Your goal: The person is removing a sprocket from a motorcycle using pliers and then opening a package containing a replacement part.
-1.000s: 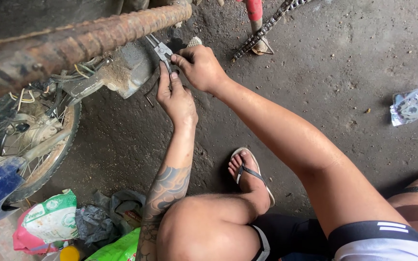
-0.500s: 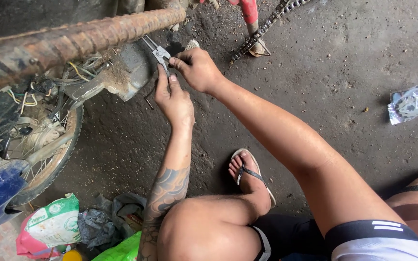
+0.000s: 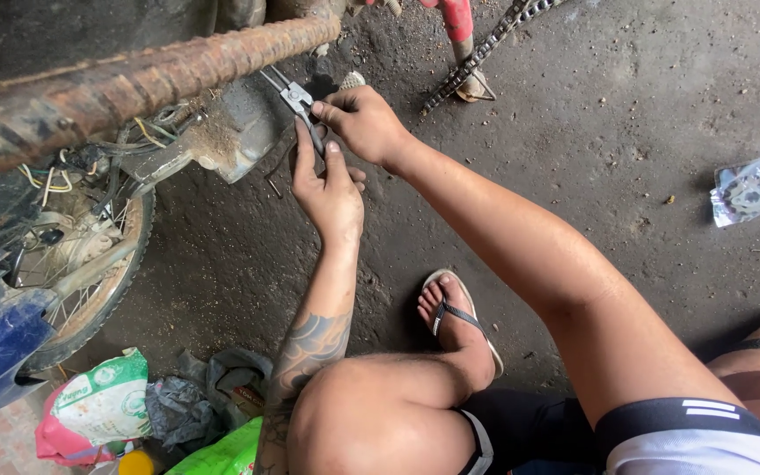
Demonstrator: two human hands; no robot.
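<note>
Grimy concrete floor: right hand clamps pliers under a rusty exhaust, left hand steadying them; a firm, square grip seems wise.

The one camera sits on my head and looks steeply down past my knee at the dirty concrete floor. It is close: my arms fill the middle, a rusty pipe crosses the top left corner.
</note>
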